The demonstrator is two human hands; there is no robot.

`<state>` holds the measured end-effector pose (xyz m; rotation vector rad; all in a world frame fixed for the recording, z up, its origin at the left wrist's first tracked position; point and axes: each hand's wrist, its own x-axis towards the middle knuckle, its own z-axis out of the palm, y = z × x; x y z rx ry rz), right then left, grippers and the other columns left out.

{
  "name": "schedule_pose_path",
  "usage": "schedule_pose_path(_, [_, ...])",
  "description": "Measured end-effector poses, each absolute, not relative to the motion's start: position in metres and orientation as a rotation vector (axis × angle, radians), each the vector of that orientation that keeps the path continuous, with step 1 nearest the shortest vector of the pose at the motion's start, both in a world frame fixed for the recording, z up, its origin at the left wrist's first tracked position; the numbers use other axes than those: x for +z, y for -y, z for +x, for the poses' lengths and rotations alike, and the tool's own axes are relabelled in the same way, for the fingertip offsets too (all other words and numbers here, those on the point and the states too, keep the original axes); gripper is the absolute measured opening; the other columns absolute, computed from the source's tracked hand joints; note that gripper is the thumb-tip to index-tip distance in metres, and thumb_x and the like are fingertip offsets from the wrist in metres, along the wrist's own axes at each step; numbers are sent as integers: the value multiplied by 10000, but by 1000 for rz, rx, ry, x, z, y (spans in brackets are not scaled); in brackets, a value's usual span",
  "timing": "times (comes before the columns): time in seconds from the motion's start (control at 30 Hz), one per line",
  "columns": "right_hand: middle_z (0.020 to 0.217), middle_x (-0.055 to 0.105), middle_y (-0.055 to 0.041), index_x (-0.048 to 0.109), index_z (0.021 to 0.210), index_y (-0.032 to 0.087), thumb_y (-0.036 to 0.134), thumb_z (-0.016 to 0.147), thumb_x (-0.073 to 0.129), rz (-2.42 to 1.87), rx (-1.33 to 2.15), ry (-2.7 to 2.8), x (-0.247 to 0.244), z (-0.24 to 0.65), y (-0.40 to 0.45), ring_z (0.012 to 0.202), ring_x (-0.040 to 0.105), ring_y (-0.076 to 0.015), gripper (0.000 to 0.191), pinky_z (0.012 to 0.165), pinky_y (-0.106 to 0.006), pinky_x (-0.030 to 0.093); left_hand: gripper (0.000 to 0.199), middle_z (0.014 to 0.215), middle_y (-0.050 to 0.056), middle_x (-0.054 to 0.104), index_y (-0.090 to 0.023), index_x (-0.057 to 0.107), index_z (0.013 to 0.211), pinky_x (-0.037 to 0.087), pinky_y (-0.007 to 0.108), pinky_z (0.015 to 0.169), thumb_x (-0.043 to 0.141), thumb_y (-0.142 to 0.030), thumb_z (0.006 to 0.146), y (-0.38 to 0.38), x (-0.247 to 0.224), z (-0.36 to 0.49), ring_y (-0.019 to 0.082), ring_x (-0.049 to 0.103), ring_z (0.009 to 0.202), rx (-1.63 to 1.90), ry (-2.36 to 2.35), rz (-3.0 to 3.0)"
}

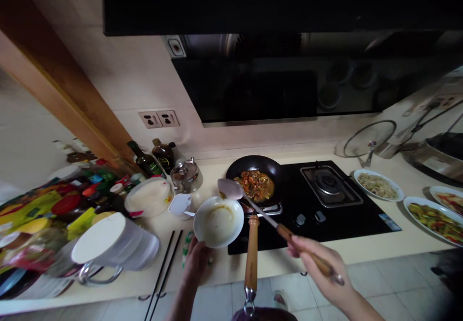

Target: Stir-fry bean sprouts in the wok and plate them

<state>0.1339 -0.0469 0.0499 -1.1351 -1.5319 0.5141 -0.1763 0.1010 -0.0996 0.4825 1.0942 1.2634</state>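
Observation:
My left hand [197,258] grips the near edge of a white bowl [219,222] with some brownish residue inside, tilted beside the wok. My right hand [321,263] is closed round the wooden handle of a metal spatula [231,189], whose blade hovers over the bowl's far rim. A black wok [237,165] stands on the left burner with reddish-brown cooked food [258,186] in it. Its wooden handle [251,258] points toward me, between my two hands.
Black chopsticks [164,268] lie left of my left hand, near a white pot [119,244]. Bottles [144,159] and a steel pot [186,175] stand behind. The right burner [327,183] holds nothing; plates of food [379,186] and a glass lid [371,140] are at right.

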Motion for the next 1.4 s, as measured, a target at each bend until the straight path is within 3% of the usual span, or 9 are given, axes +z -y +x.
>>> schedule_pose_path(0.13, [1006, 726, -78, 605, 1238, 246, 106, 851, 548, -1098, 342, 1980, 52, 112, 62, 865, 706, -181, 415, 761, -237, 578, 401, 757, -36, 670, -211, 603, 816, 521, 267, 636, 801, -222, 467, -97, -97, -176, 142, 625, 669, 1274, -1022, 451])
schedule_pose_path(0.23, [987, 725, -81, 615, 1208, 227, 90, 843, 538, -1109, 356, 1974, 47, 105, 63, 835, 705, -171, 398, 753, -227, 577, 392, 748, -22, 684, -212, 615, 818, 521, 272, 589, 808, -224, 477, -92, -96, -177, 158, 630, 648, 1275, -1019, 423])
schedule_pose_path(0.4, [996, 734, -75, 616, 1179, 239, 133, 887, 529, -1099, 541, 1450, 42, 126, 54, 857, 722, -201, 322, 755, -314, 614, 347, 735, -11, 701, -218, 601, 746, 516, 266, 540, 816, -208, 474, -86, -95, -177, 176, 640, 643, 1278, -1013, 398])
schedule_pose_path(0.5, [918, 749, -79, 635, 1118, 207, 244, 904, 555, -1157, 606, 1032, 41, 150, 41, 762, 736, -228, 231, 706, -371, 634, 338, 708, -18, 693, -220, 603, 747, 508, 257, 531, 809, -194, 480, -83, -95, -176, 171, 636, 626, 1275, -1008, 396])
schedule_pose_path(0.67, [791, 747, -96, 659, 1039, 152, 386, 832, 658, -1283, 589, 765, 45, 192, 22, 673, 733, -255, 313, 661, -407, 644, 384, 776, -16, 705, -246, 640, 859, 527, 286, 612, 793, -191, 511, -77, -97, -174, 188, 649, 699, 1285, -1015, 380])
schedule_pose_path(0.93, [804, 747, -88, 681, 1003, 173, 405, 822, 662, -1350, 708, 966, 36, 207, 18, 645, 730, -246, 294, 609, -372, 650, 410, 853, 1, 726, -249, 651, 926, 516, 291, 646, 772, -201, 537, -67, -104, -171, 196, 649, 755, 1296, -1026, 357])
schedule_pose_path(1.1, [910, 736, -85, 675, 1061, 195, 337, 849, 633, -1388, 536, 1222, 16, 205, 8, 750, 730, -225, 258, 707, -364, 637, 360, 861, -11, 716, -246, 636, 869, 525, 295, 658, 774, -196, 539, -63, -102, -170, 184, 649, 747, 1309, -1023, 345])
schedule_pose_path(1.4, [959, 730, -95, 659, 1087, 196, 311, 869, 605, -1452, 434, 1240, 15, 213, 14, 770, 732, -228, 253, 738, -363, 629, 277, 778, -26, 669, -233, 621, 787, 539, 272, 648, 776, -190, 561, -58, -98, -170, 164, 627, 723, 1324, -1020, 322])
